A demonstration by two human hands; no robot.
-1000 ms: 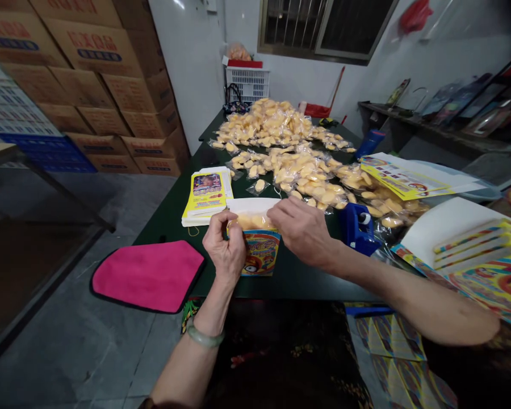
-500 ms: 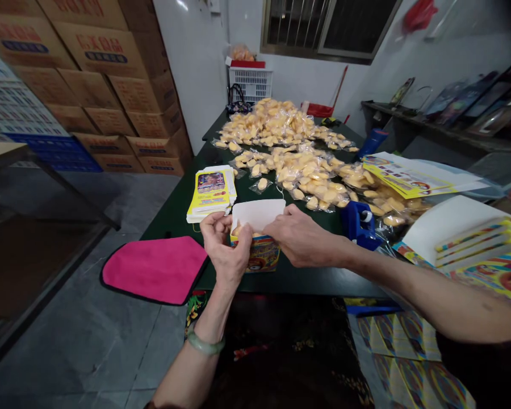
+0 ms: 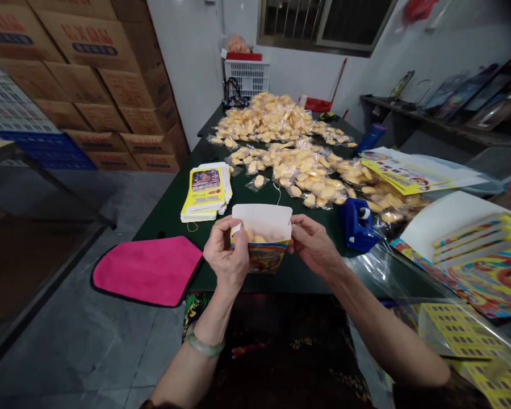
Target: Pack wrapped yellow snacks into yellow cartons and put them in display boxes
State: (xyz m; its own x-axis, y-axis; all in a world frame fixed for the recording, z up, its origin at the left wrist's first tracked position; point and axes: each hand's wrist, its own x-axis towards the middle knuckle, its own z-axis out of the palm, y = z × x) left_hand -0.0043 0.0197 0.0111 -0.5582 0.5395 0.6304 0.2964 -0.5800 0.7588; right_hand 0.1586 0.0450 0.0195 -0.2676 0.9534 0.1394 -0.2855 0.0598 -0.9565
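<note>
- Two hands share one small printed box (image 3: 264,250), which sits between my fingers with its mouth up and its white flap (image 3: 262,218) standing open on the side away from me.
- My left hand (image 3: 226,255) is closed on the box's left wall, thumb in front and fingertips pinching the small side tab by the opening.
- My right hand (image 3: 313,244) pinches the flap's right corner with narrow fingers.
- The box's long axis runs side to side, from one hand to the other; both hands are equally near.
- Yellow pieces (image 3: 255,237) show inside the mouth, just below my fingertips.
- The blue tape dispenser (image 3: 357,224) stands just beyond my right hand.
</note>
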